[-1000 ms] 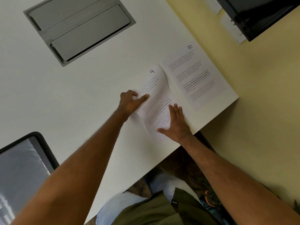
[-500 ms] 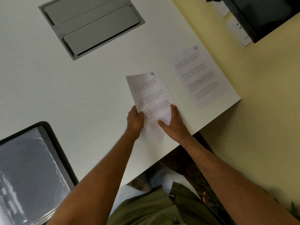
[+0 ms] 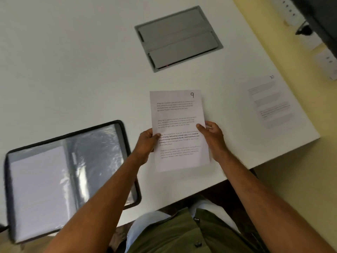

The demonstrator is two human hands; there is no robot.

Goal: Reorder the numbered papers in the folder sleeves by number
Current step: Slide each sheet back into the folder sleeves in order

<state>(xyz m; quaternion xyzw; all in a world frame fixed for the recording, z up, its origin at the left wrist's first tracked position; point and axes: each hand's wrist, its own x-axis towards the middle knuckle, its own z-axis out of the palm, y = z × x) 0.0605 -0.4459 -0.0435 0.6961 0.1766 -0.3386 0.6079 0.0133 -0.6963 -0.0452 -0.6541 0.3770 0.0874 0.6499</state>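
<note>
**Sheet 9 in hand, sheet 10 waiting, folder open**

Head view: Both hands hold the paper numbered 9 above the desk, near the middle of its near edge. The left hand pinches the sheet's left edge with the thumb on the printed face; the right hand grips the right edge the same way, thumb on top and fingers behind. Each grip is closed on this one sheet. The page is lifted and faces the camera, its number at the top right.

The paper numbered 10 lies flat on the desk by the right edge, close to the near right corner, well apart from the hands. The folder lies open at the near left corner, overhanging the near edge a little. Its left sleeve appears to hold a white sheet whose number is too blurred to read; the right sleeve looks glossy and may be vacant, though I cannot be sure.

As a judgement, the job is in its middle or late part: 9 is picked up but not yet sleeved, and 10 is left to follow. How many earlier numbers are already in place cannot be told. A grey hatch is set into the desk toward the far side.
</note>
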